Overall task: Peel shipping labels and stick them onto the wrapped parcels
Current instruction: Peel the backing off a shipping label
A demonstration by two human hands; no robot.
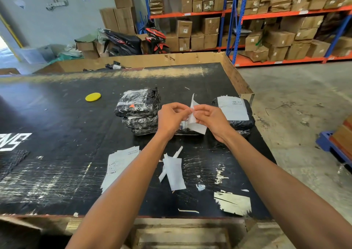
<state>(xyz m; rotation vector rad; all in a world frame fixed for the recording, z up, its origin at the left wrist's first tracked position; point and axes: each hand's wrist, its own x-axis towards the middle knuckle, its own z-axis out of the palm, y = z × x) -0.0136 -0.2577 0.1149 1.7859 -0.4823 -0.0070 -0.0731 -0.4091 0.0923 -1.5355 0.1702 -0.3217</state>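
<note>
Big shelves (285, 14) full of brown boxes (210, 26) are standing at the back of the room, and two scooters (137, 41) are sitting by the grey wall. Up front, a black table (57, 163) with lots of white scratches is filling most of the view.

Both arms are reaching out over the table. The left hand (171, 118) and the right hand (210, 119) are meeting in the middle, just above the parcels. Fingers and thumbs of both hands are pinching a white label (196, 123), each on its own side. The label is standing up between them, with its top corner pointing up and its bottom edge hanging down toward the table.

A stack (140, 111) of black wrapped parcels is sitting just behind the left hand. The top one is shiny with tape and is showing a small orange mark. Another parcel (242, 115) is sitting just beside the right hand, and a white label with a barcode is lying flat on its top.

Nearer to the person, a pile of labels (119, 165) is lying on the table, partly under the left arm. White paper scraps (174, 169) are lying beside it, between the two arms. A yellow disc (93, 97) is sitting far off to the left of the stack.
</note>
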